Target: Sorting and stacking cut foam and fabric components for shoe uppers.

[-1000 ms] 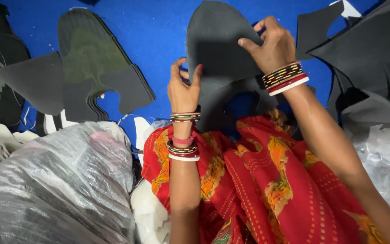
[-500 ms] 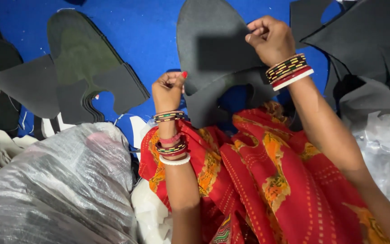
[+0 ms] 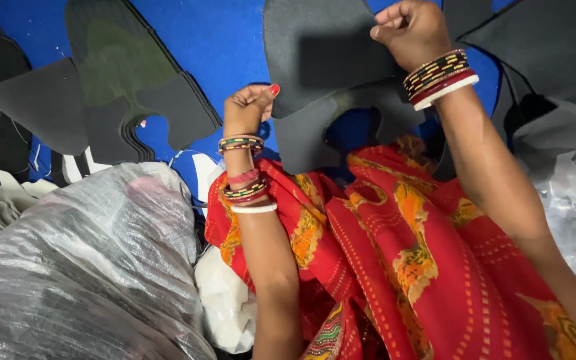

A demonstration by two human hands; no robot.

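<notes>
- The grey foam piece (image 3: 321,60) ran off the top edge.
- The right hand's (image 3: 411,30) fingertips were curled out of sight.
- The plastic sack (image 3: 81,280) was cut off at the near left corner.
- Dark cut-outs (image 3: 548,73) far right overlapped, outlines unclear.

Left hand (image 3: 248,107) fisted, forearm upright; right hand (image 3: 411,27) clenched, raised higher.

Two hands (image 3: 251,107), one held foam piece (image 3: 328,67)

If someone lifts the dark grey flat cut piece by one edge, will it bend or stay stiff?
The dark grey flat cut foam-like sheet probably stays fairly flat: the right hand pinches only its top corner, yet it hangs without drooping. It seems light. The left hand pinches its edge.
</notes>
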